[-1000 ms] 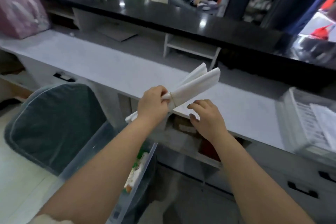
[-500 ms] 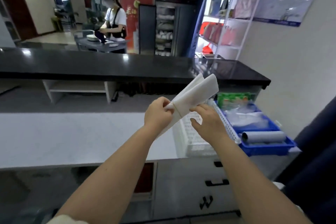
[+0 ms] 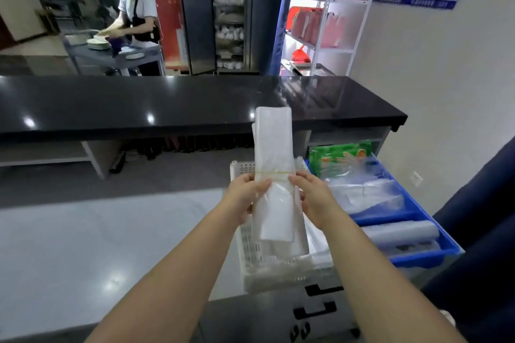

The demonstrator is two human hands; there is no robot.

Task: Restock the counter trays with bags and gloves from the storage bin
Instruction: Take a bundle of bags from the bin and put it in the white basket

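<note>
Both hands grip a banded bundle of white bags [image 3: 274, 147] upright between them, left hand [image 3: 245, 193] and right hand [image 3: 312, 195] pinching its sides. Beneath them sits a white basket tray [image 3: 245, 245] holding more bags. Right of the right hand, a blue tray [image 3: 429, 253] holds a green glove pack [image 3: 340, 154], clear bags and a roll [image 3: 398, 231].

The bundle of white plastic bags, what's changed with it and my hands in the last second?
The banded bundle of white plastic bags, tilted a second ago, now stands upright over the white perforated plastic basket. The right hand, then only beside it, now grips it at the yellow rubber band opposite the left hand. Unchanged: the left hand keeps its grip and the band stays on.
</note>
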